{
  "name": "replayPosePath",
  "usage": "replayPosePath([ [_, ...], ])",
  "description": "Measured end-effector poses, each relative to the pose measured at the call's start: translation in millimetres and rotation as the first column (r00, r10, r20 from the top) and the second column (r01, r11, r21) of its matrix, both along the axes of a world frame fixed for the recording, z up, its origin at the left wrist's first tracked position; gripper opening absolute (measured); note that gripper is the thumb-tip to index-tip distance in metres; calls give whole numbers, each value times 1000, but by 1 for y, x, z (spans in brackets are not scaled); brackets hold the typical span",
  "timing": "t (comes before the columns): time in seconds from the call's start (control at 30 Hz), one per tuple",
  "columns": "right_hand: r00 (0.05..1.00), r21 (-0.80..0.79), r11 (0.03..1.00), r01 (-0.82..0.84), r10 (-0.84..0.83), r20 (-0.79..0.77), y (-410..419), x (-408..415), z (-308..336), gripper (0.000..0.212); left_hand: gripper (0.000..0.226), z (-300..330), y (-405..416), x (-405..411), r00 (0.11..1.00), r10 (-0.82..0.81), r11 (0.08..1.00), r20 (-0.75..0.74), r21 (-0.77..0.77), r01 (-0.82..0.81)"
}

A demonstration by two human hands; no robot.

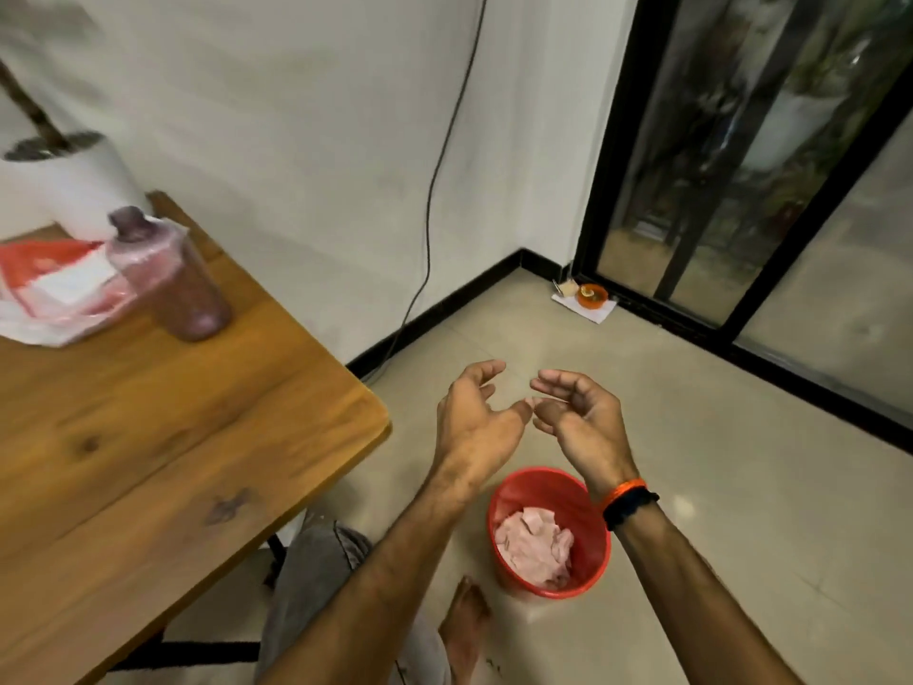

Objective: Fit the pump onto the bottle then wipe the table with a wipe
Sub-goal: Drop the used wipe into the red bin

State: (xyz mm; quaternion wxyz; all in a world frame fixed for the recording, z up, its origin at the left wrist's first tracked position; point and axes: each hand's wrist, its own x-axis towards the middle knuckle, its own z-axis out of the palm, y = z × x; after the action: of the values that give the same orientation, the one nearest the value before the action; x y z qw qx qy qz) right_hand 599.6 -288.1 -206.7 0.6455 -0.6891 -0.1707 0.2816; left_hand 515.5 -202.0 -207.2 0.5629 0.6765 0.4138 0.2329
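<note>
A dark maroon bottle (178, 284) stands upright on the wooden table (163, 437), near its far right side; its top is blurred. A red and white wipe packet (59, 294) lies just left of it. My left hand (477, 422) and my right hand (578, 417) hover side by side over the floor, right of the table, with loosely curled fingers and nothing in them. Below them a red bin (551, 487) holds a crumpled pink wipe (536, 543).
A white plant pot (64, 185) sits at the table's far left corner. A black cable (435, 190) runs down the wall. A small orange dish on paper (590, 296) lies by the glass door. My knee and bare foot (467, 620) are beside the bin.
</note>
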Motion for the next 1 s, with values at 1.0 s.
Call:
replayPosePath([
  [1.0, 804, -140, 885, -443, 462, 375, 252, -168, 113, 56, 66, 127, 174, -227, 841, 536, 840, 71, 55, -540],
])
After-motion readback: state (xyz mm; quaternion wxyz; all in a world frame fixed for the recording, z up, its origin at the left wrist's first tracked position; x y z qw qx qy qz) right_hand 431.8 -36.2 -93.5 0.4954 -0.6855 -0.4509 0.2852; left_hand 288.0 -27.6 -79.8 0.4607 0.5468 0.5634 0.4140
